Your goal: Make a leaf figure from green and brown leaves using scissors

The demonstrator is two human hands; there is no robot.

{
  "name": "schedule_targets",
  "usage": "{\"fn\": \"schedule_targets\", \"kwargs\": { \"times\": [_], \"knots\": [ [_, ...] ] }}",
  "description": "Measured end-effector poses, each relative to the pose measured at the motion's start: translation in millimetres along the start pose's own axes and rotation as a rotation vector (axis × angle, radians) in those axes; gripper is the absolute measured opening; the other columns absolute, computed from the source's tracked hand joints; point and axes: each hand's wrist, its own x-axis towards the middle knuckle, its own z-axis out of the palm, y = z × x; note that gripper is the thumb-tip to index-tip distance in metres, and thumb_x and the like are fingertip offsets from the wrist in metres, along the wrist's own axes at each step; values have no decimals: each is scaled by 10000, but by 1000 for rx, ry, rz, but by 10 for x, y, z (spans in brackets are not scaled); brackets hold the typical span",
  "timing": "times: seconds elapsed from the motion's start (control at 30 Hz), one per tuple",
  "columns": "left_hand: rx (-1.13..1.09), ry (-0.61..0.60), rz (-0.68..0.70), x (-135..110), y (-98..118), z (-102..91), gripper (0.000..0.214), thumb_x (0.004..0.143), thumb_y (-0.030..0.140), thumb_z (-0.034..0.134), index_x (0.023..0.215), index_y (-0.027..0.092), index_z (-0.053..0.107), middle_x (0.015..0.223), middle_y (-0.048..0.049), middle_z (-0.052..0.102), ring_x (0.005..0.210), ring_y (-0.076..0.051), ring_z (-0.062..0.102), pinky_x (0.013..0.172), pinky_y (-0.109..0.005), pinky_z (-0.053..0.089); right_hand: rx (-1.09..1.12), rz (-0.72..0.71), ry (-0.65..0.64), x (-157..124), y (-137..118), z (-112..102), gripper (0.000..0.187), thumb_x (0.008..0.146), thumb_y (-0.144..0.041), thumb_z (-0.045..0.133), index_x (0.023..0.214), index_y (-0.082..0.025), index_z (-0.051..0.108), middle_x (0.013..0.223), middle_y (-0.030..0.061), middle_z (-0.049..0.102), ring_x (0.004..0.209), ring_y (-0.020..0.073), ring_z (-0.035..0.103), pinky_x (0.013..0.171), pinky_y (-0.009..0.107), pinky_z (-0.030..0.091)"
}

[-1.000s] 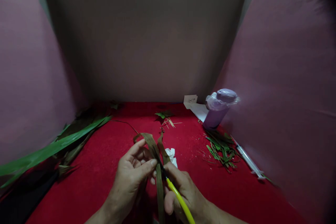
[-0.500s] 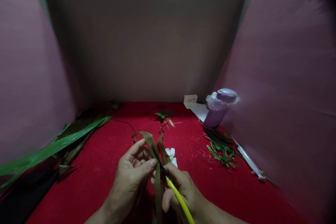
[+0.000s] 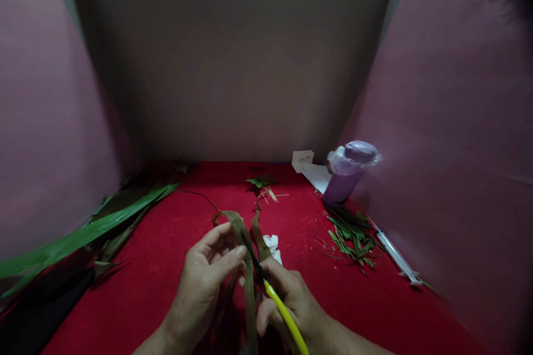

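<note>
Between the thumb and fingers of my left hand (image 3: 206, 277) is a long brown dried leaf (image 3: 234, 219), and a narrow strip of it hangs down towards me. My right hand (image 3: 293, 294) is closed round scissors with a yellow handle (image 3: 285, 316). Their dark blades (image 3: 250, 249) lie lengthwise along the leaf, beside my left thumb. A second brown strip (image 3: 260, 238) rises just right of the blades and runs down behind my right hand. The lower ends of the strips are partly hidden by my hands.
Long green leaves (image 3: 104, 223) and a black item (image 3: 50, 299) lie on the left of the red cloth (image 3: 145, 305). A crumpled white tissue (image 3: 272, 247) and toothpicks (image 3: 271, 194) lie beyond my hands. To the right are leaf scraps (image 3: 353, 236), a syringe (image 3: 393, 252) and a plastic-topped purple container (image 3: 343, 183).
My left thumb and fingers have shifted slightly left along the leaf. The scissor blades now show more of their length against the leaf. My right hand has hardly moved.
</note>
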Motion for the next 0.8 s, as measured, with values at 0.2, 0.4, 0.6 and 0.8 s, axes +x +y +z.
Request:
{"fn": "schedule_targets", "kwargs": {
  "times": [0.2,0.4,0.6,0.8],
  "knots": [
    [55,70,-14,-2,17,-10,212,737,252,648,924,153,644,620,1,620,475,-87,533,437,-190,452,-89,-45,12,17,16,11,556,698,-688,527,904,-171,531,661,-36,442,554,90,329,500,203,314],
    [63,61,18,18,4,-25,205,740,229,645,932,158,655,622,8,614,503,-78,523,468,-182,452,-118,-39,-12,2,-32,2,541,715,-662,537,938,-169,527,633,-55,386,542,84,287,489,206,290],
    [69,28,27,19,3,-50,197,737,220,646,927,168,652,689,1,619,498,-77,512,433,-189,447,-76,38,-85,-13,-163,-18,560,667,-677,575,881,-171,466,573,-71,354,506,76,264,447,202,248],
    [74,-8,21,-8,11,-57,197,744,217,637,937,177,634,686,11,579,520,-87,504,410,-190,445,-87,40,-116,3,-206,-24,622,657,-734,522,888,-161,453,597,-56,375,513,76,284,443,200,254]
  ]
}}
